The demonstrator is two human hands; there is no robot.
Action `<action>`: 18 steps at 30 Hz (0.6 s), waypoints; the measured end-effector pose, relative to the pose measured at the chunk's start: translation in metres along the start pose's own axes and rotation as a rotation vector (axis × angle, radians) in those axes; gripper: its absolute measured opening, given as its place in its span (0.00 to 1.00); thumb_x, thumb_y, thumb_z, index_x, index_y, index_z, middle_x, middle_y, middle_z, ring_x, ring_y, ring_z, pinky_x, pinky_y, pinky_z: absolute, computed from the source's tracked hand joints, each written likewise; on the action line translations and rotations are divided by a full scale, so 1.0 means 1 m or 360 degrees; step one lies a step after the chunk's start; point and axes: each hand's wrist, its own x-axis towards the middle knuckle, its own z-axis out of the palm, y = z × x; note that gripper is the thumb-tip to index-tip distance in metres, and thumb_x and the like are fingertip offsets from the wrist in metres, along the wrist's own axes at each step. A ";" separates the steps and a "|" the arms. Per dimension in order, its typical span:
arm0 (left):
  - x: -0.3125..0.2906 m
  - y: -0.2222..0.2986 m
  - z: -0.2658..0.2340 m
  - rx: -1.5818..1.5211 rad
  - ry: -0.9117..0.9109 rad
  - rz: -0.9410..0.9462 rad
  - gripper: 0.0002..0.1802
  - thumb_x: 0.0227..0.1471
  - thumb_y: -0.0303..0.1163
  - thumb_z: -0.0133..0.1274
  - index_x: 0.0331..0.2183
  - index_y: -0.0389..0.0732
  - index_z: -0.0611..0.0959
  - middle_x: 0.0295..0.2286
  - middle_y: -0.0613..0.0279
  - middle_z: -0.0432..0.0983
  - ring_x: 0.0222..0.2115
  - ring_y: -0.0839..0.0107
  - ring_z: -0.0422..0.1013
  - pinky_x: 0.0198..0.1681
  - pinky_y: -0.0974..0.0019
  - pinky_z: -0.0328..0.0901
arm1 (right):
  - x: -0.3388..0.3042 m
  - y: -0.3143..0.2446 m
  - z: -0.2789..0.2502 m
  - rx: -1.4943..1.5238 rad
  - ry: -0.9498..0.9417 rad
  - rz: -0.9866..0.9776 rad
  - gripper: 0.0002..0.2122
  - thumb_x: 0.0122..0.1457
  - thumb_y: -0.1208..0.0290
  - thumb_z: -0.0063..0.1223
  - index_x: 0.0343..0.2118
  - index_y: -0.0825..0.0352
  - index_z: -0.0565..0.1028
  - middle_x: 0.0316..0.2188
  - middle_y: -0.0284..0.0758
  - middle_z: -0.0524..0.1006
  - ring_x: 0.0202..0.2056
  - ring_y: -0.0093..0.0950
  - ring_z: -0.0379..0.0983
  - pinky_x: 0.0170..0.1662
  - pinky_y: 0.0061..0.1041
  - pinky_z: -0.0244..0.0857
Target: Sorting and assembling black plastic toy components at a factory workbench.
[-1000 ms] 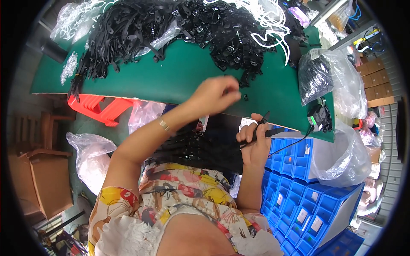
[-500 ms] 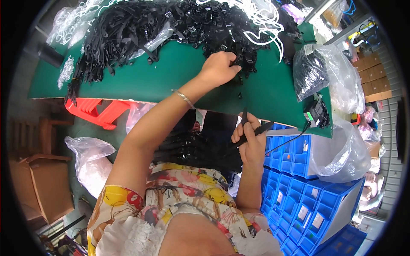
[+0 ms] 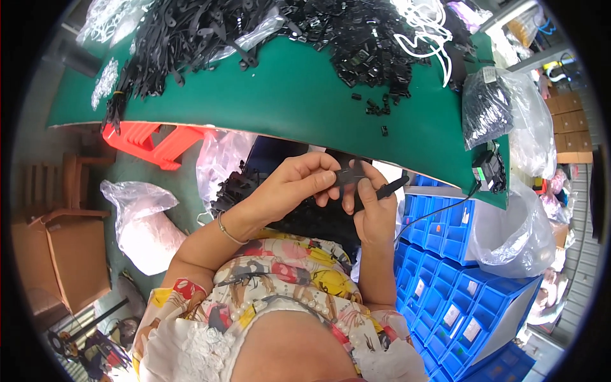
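Note:
In front of my body, just below the table edge, my two hands meet. My right hand grips a black strap, whose end sticks out past the thumb to the right. Thumb and fingers of my left hand pinch a small black piece against the strap; its exact shape is partly hidden by the fingers. On the green table lie a heap of small black plastic buckles and, left of it, a heap of black straps. Several loose buckles lie near the table edge.
White cord trails over the buckle heap. A clear bag of black parts and a black device with a cable stand at the table's right end. Blue drawer bins rise at my right; a red plastic stool is under the table's left.
My left hand has come back from the buckle heap to my right hand, now pinching a small black piece. Loose buckles now show near the table edge. My right hand keeps the strap.

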 end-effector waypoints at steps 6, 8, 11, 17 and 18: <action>-0.011 -0.010 -0.009 -0.0209 0.0093 0.0024 0.11 0.57 0.38 0.44 0.32 0.39 0.72 0.20 0.72 0.63 0.19 0.85 0.55 0.21 0.81 0.50 | -0.001 0.008 0.006 -0.0275 -0.0068 -0.0026 0.17 0.57 0.68 0.48 0.46 0.74 0.66 0.22 0.35 0.70 0.20 0.21 0.64 0.22 0.16 0.57; -0.013 -0.012 -0.011 -0.0233 0.0055 0.0040 0.12 0.57 0.39 0.43 0.31 0.40 0.71 0.20 0.73 0.60 0.19 0.86 0.53 0.20 0.81 0.48 | 0.000 0.007 0.008 -0.0090 -0.0281 -0.0045 0.16 0.58 0.69 0.47 0.45 0.74 0.64 0.21 0.35 0.71 0.21 0.19 0.65 0.25 0.14 0.60; -0.017 -0.011 -0.011 -0.0375 0.0032 0.0022 0.13 0.58 0.40 0.42 0.29 0.40 0.70 0.19 0.73 0.58 0.18 0.86 0.50 0.20 0.81 0.46 | 0.000 0.013 0.006 -0.0006 -0.0345 0.0045 0.16 0.57 0.68 0.49 0.43 0.73 0.63 0.21 0.36 0.71 0.20 0.20 0.66 0.24 0.14 0.60; -0.021 -0.016 -0.015 -0.0651 0.0006 -0.0020 0.15 0.59 0.42 0.40 0.30 0.40 0.69 0.18 0.74 0.55 0.17 0.85 0.48 0.19 0.80 0.46 | 0.002 0.021 0.005 0.0010 -0.0388 0.0228 0.14 0.56 0.68 0.50 0.40 0.73 0.65 0.22 0.37 0.72 0.20 0.20 0.66 0.23 0.15 0.61; -0.021 -0.016 -0.016 -0.0695 -0.0003 -0.0022 0.15 0.59 0.41 0.39 0.30 0.39 0.69 0.18 0.73 0.55 0.17 0.85 0.48 0.19 0.80 0.46 | 0.002 0.021 0.005 0.0032 -0.0397 0.0215 0.14 0.56 0.68 0.50 0.40 0.73 0.65 0.22 0.37 0.72 0.20 0.20 0.66 0.23 0.15 0.61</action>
